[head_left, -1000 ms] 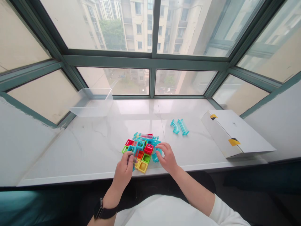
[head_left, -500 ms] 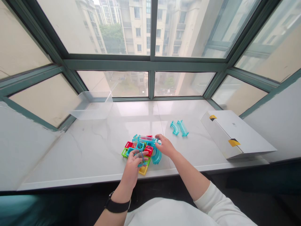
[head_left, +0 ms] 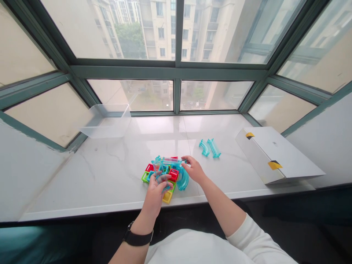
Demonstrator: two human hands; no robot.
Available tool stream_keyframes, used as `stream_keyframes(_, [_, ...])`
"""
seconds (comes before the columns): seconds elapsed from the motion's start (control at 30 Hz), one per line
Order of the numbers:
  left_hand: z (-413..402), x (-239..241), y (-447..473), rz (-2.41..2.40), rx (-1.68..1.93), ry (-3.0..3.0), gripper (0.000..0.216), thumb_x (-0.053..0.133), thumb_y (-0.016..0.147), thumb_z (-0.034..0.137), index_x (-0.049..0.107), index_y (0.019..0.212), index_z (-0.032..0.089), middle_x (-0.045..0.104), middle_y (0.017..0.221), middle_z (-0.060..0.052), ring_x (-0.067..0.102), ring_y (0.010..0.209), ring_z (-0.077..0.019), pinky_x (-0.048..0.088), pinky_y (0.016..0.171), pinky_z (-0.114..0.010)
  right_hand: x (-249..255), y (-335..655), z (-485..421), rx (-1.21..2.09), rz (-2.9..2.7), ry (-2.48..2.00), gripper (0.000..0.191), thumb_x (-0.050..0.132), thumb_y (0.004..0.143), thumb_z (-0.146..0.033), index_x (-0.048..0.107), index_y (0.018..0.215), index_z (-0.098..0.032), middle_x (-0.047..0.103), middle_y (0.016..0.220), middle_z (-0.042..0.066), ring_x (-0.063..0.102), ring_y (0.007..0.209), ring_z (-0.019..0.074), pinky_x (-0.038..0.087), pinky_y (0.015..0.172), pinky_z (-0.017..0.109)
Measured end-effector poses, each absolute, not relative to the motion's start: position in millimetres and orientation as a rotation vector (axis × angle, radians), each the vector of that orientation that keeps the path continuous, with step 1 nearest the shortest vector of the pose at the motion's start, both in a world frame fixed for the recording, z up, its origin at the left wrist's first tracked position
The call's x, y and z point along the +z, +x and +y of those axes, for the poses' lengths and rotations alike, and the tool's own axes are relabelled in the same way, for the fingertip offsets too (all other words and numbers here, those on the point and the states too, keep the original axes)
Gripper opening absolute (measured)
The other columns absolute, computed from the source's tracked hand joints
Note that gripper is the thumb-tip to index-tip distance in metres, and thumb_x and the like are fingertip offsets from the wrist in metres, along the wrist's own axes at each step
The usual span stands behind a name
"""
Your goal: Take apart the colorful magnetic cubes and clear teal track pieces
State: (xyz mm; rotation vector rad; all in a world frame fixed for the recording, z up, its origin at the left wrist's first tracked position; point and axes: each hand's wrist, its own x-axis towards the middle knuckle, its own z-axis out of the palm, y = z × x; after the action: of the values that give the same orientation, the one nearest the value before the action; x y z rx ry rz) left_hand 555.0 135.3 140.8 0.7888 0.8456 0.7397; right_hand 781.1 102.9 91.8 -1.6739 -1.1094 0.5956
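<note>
From the head camera, the left hand (head_left: 154, 190) sits at the near side of a cluster of small square plastic frame tiles in red, green, yellow and orange (head_left: 165, 178), its grip clamped on a straight translucent teal plastic track piece (head_left: 159, 172) that it holds tilted above the tiles. The right hand (head_left: 194, 171) is at the cluster's right edge, fingers closed on the right end of a long translucent teal track piece (head_left: 173, 160) lying across the far side of the tiles; just below that hand a curved translucent teal track piece (head_left: 183, 181) rests against the tiles. All of this lies on the white marble bench (head_left: 110, 176) under the window, near its front edge. Well apart to the right and farther back, two loose translucent teal track pieces (head_left: 209, 147), one curved and one straight, lie just beside each other. A flat white cardboard box with yellow-and-black corner tape (head_left: 277, 156) sits at the bench's right end, and a clear plastic bin (head_left: 107, 120) stands at the far left by the green window frame (head_left: 176, 72). A black wristwatch (head_left: 136, 238) is on the left wrist.
</note>
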Motion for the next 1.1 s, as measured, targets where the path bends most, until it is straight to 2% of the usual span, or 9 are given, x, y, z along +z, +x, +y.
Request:
stream_keyframes(0.1, [136.2,138.7,557.4,0.824,0.751,0.795,0.058,0.078,0.080,0.025,0.048,0.129,0.024,0.074,0.105,-0.003,0.066,0.073,-0.0120,0.054,0.072,-0.028,95.6,782.3,106.2,0.747,-0.889,-1.580,0.037,0.062,0.093,-0.050,0.070,0.118,-0.023,0.076,0.116,0.007,0.070,0.102,0.0232,0.057,0.095,0.042])
stream_keyframes(0.2, [136.4,139.4,559.0,0.821,0.751,0.794,0.054,0.077,0.088,0.040,0.053,0.134,0.024,0.070,0.095,0.000,0.065,0.075,-0.0133,0.053,0.071,-0.027,102.5,782.4,104.2,0.835,-0.731,-1.468,0.047,0.071,0.087,-0.057,0.070,0.117,-0.022,0.077,0.115,0.008,0.071,0.104,0.0243,0.058,0.093,0.041])
stream_keyframes(0.3, [135.5,141.6,560.4,0.791,0.775,0.753,0.053,0.070,0.095,0.057,0.059,0.132,0.020,0.068,0.089,-0.002,0.065,0.077,-0.0161,0.054,0.071,-0.029,112.1,776.0,92.4,0.969,-0.659,-1.338,0.052,0.080,0.081,-0.056,0.071,0.120,-0.022,0.077,0.118,0.009,0.072,0.109,0.0257,0.058,0.097,0.042])
stream_keyframes(0.37, [134.6,142.4,561.8,0.774,0.804,0.730,0.054,0.067,0.096,0.060,0.063,0.129,0.018,0.069,0.089,-0.003,0.066,0.079,-0.0176,0.056,0.071,-0.030,118.1,767.2,81.0,1.046,-0.644,-1.288,0.053,0.085,0.079,-0.051,0.072,0.121,-0.022,0.077,0.119,0.009,0.071,0.112,0.0263,0.058,0.100,0.043])
stream_keyframes(0.6, [132.9,139.0,566.7,0.772,0.783,0.811,0.055,0.076,0.091,0.057,0.062,0.132,0.022,0.074,0.111,-0.007,0.073,0.099,-0.0219,0.059,0.094,-0.039,120.0,739.5,49.2,1.071,-0.623,-1.309,0.065,0.096,0.069,-0.045,0.076,0.128,-0.025,0.076,0.113,0.008,0.073,0.106,0.0264,0.059,0.100,0.046])
stream_keyframes(0.83, [130.6,142.0,558.2,0.791,0.730,0.858,0.056,0.077,0.091,0.056,0.064,0.132,0.020,0.075,0.118,-0.011,0.074,0.104,-0.0258,0.058,0.097,-0.041,101.4,777.0,23.8,0.844,-0.477,-1.401,0.062,0.096,0.069,-0.051,0.080,0.122,-0.023,0.078,0.112,0.009,0.072,0.107,0.0274,0.060,0.103,0.048])
stream_keyframes(0.97, [128.7,145.1,556.1,0.790,0.698,0.859,0.053,0.076,0.092,0.056,0.066,0.131,0.021,0.075,0.119,-0.011,0.073,0.104,-0.0275,0.059,0.092,-0.041,81.1,815.3,3.5,0.692,-0.338,-1.398,0.062,0.094,0.072,-0.055,0.079,0.120,-0.020,0.076,0.109,0.009,0.072,0.104,0.0262,0.061,0.102,0.051])
stream_keyframes(1.1, [127.5,147.2,560.5,0.767,0.651,0.874,0.052,0.075,0.092,0.056,0.068,0.130,0.021,0.074,0.115,-0.011,0.072,0.096,-0.0253,0.058,0.086,-0.039,65.7,850.6,-15.5,0.540,-0.291,-1.448,0.062,0.090,0.074,-0.059,0.077,0.119,-0.018,0.076,0.105,0.009,0.073,0.097,0.0263,0.063,0.097,0.052])
